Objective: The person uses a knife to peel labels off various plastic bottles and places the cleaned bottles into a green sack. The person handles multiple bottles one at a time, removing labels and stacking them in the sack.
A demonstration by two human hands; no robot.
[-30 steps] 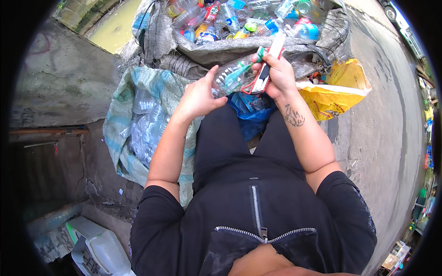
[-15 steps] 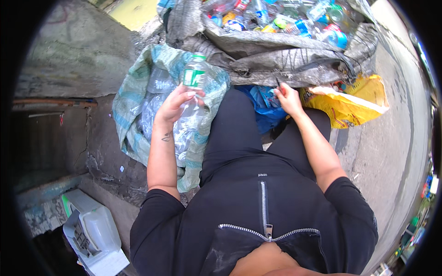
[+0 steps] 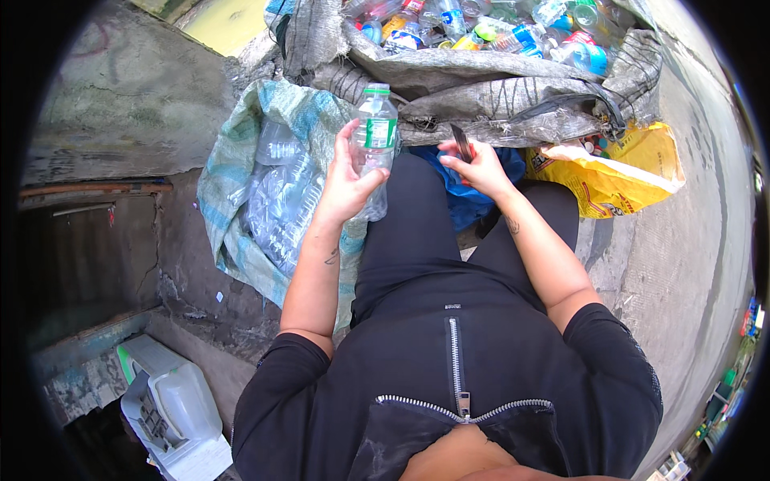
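In my left hand is a clear plastic bottle with a green and white label, upright above my left thigh; its mouth has a green ring. My right hand is closed around a small knife, its dark blade pointing up and slightly left. The knife's handle is mostly hidden by the fingers. A gap separates blade and bottle. Left of the bottle lies a blue-green woven sack holding clear bottles without labels. Below my right hand, between my knees, is a blue plastic bag.
A large grey sack full of mixed labelled bottles stands ahead. The yellow bag beside my right knee holds small pieces. A concrete wall rises at left, with a grey-white plastic appliance part lower down.
My left hand has carried the bottle to the right, nearer the knife. My right hand has shifted left and turned, so more of the blade shows.
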